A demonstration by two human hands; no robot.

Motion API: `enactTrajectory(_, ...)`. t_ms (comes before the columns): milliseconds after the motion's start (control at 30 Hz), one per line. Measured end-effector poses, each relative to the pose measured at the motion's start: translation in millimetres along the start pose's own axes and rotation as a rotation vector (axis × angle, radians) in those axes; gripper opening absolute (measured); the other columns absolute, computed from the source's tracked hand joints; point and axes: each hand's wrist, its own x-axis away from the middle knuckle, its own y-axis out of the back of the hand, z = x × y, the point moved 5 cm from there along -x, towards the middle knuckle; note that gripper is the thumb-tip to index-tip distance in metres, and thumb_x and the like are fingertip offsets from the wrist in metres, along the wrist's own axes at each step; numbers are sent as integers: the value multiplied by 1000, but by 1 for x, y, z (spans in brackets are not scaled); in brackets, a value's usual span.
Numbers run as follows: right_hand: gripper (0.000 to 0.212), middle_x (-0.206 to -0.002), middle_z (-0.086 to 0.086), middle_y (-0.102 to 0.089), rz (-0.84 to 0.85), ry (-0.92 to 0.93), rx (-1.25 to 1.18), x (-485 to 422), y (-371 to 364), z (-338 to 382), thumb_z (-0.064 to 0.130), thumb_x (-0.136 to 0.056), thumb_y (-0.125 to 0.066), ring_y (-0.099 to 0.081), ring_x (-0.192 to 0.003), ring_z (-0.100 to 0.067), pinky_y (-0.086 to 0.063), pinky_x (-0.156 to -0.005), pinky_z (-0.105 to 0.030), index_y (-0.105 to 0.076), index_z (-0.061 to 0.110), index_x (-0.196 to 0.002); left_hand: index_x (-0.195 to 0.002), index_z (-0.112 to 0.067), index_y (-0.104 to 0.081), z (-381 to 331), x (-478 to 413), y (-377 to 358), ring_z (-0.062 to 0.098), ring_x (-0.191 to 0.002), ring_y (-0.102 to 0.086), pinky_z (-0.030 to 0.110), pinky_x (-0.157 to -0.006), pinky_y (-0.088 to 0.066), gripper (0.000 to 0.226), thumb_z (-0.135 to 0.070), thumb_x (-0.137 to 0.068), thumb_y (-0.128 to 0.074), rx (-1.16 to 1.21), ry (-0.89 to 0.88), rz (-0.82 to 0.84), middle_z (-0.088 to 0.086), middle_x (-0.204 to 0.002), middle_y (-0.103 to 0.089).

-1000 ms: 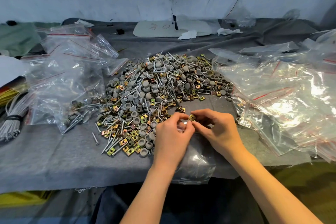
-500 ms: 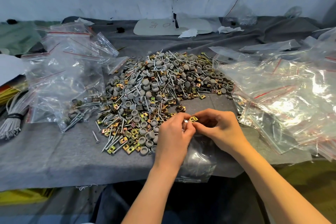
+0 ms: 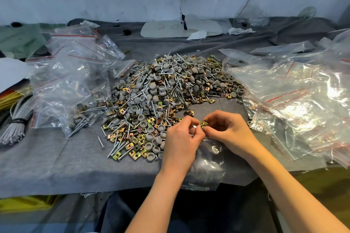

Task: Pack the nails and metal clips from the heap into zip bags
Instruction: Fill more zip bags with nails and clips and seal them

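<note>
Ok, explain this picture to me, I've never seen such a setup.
No machine here: a person's two bare hands, filmed by a camera worn on their head, looking down. A grey cloth covers the table. On it lies a heap of nails, grey caps and metal clips, with piles of zip bags to either side. The right hand pinches one metal clip; the left hand seems to hold the mouth of a zip bag lying at the table's near edge.

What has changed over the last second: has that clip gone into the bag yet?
Nothing has visibly moved or been let go. The right grip still pinches the metal clip at the mouth of the zip bag, which the left grip still seems to hold open. The heap lies as before.
</note>
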Motion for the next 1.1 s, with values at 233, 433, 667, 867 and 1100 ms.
enactTrajectory(233,16,-76,-3,-73,-26,36,59,0,-2,2,2,-77,-75,-67,-68,-12,-55,-65,-23,-71,15,-87,-79,-23,-58,2,1,1,-9,-61,-54,2,-57,-39,15,-15,-86,-69,40,36,2,-18,-68,-56)
enactTrajectory(433,14,-75,-1,-72,-81,95,159,3,0,5,3,-79,-73,-68,-70,-17,-55,-67,-25,-73,13,-89,-84,-21,-67,3,0,0,-5,-65,-56,5,-60,-40,4,-23,-86,-68,16,36,6,-15,-69,-60)
enactTrajectory(667,20,-85,1,-74,-123,263,373,9,-1,15,5,-77,-76,-68,-78,-5,-54,-72,-20,-76,7,-96,-85,-16,-70,4,0,-3,11,-70,-60,25,-67,-45,10,-23,-88,-64,-19,44,42,-3,-75,-68)
enactTrajectory(867,25,-83,-5,-75,-103,276,398,8,0,15,2,-76,-76,-70,-74,-16,-54,-69,-30,-75,5,-100,-87,-15,-68,6,-2,-4,14,-74,-61,31,-71,-47,9,-22,-89,-64,-35,44,118,-2,-78,-69)
enactTrajectory(1100,18,-76,-4,-73,15,194,330,0,3,10,1,-77,-72,-67,-72,-18,-53,-67,-33,-77,7,-93,-90,-15,-68,5,-2,-6,15,-73,-61,36,-70,-49,8,-21,-88,-64,-28,45,145,-1,-78,-68)
